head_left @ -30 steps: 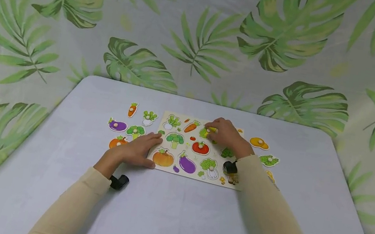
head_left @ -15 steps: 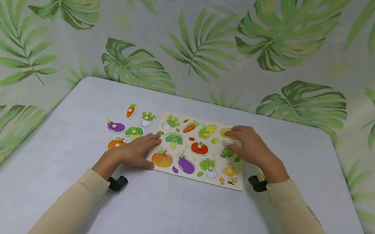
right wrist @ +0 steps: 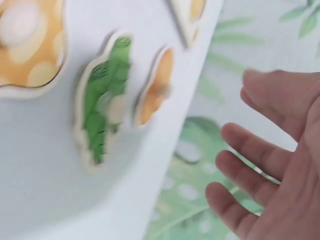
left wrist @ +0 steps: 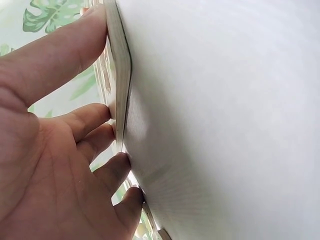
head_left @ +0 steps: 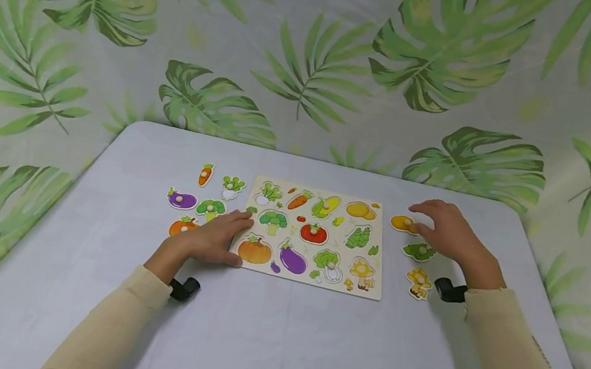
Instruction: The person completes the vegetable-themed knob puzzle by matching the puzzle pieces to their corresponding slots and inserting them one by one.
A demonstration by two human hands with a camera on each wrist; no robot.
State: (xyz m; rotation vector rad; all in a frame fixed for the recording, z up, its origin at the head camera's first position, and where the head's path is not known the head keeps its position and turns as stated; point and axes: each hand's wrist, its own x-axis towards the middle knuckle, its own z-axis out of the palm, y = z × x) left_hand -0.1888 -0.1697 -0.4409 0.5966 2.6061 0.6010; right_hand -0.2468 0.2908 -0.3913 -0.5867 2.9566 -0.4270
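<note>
From my remote seat I log the right hand [head_left: 447,229] released, fingers spread at the right end of the yellow potato piece [head_left: 401,223], nothing between them; whether a fingertip touches it I cannot tell; the left hand [head_left: 216,236] is not clenched, thumb and fingertips laid along the left side of the puzzle board [head_left: 338,238], which lies flat mid-table; the potato piece lies on the table [head_left: 277,336] right of the board, with the green leafy piece [head_left: 419,251] just nearer me and the mushroom piece [head_left: 418,283] nearer again; main risk, I judge, is the knob: small, so an off-centre pinch could slip or tilt the piece; a low thumb could nudge the leafy piece close by; should the left hand lift, the board might slide under any sideways push from the right.
</note>
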